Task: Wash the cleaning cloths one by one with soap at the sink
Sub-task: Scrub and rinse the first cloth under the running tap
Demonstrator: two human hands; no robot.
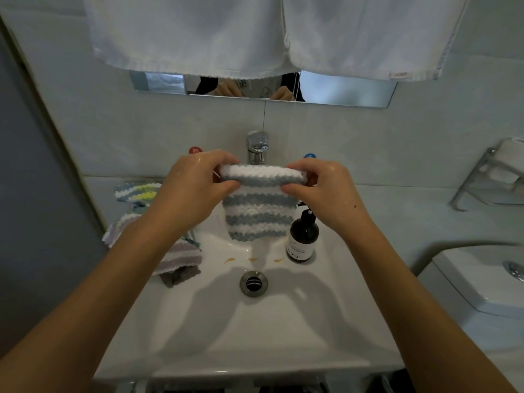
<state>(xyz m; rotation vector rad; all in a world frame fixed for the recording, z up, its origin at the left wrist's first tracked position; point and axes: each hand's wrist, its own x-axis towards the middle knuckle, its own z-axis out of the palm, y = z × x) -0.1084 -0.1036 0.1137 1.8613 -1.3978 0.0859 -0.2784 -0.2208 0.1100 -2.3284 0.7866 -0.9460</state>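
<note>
Fingers (226, 185) of left hand (195, 182) and right hand (320, 185) pinch the top edge of the grey-and-white striped knitted cloth (259, 217), hanging over the white ceramic sink (255, 330); looks mid-inspection, next likely soap from the dark pump bottle (303, 239) just below the right fingers.

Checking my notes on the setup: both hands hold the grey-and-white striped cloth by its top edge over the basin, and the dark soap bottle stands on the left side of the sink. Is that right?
Not quite. In the head view both hands, left hand and right hand, do hold the striped cloth by its top edge, but the soap bottle stands on the right side of the sink.
</note>
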